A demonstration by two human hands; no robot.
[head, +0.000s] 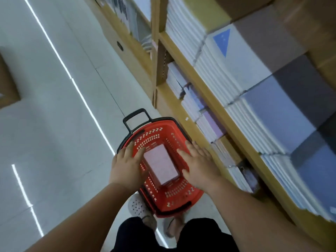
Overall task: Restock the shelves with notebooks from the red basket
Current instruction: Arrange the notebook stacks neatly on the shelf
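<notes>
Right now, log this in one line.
left hand open | right hand open | both flank pink notebook stack in red basket | nothing gripped

The pale tiled floor [54, 124] carries a red basket [181, 195] at six o'clock, close against wooden shelves [200, 84] at three o'clock. Their boards hold notebooks [272, 113] stacked side by side.

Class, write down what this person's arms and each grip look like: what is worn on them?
Nothing is worn. The left grip and right grip are bare hands: no gloves, rings or bands show. The left forearm and right forearm are bare to the frame's edge, with no sleeve, watch or bracelet in view.
</notes>
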